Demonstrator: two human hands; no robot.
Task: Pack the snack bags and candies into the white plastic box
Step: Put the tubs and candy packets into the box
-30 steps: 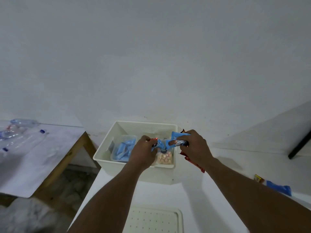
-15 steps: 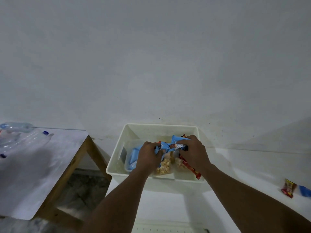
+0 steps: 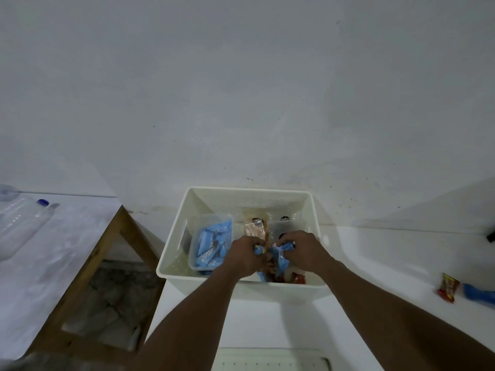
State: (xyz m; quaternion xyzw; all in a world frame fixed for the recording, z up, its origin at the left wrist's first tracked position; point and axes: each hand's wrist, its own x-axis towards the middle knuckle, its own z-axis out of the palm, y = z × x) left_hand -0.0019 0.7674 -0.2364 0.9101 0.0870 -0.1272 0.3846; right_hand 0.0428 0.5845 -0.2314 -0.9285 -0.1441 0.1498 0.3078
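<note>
The white plastic box [image 3: 249, 195] stands on the white table against the wall. Inside it, at the left, a clear tub [image 3: 211, 242] holds several blue packets. Further back lie a tan snack bag [image 3: 254, 230] and a clear bag [image 3: 285, 226]. My left hand [image 3: 247, 254] and my right hand [image 3: 301, 250] are both down inside the box at its near side, shut on a bundle of blue and red snack packets [image 3: 278, 259]. Red packets [image 3: 297, 277] show by the near wall under my right hand.
A red snack packet [image 3: 447, 287] and a blue one [image 3: 479, 291] lie on the table at the right edge. A perforated white lid [image 3: 270, 360] lies near me. To the left stands a wooden-framed table [image 3: 112, 236] with plastic bottles [image 3: 24, 223], with a floor gap between.
Both hands have lowered the bundle of packets from above the box rim down into the box. The view has shifted left and closer, so the box sits more central.
</note>
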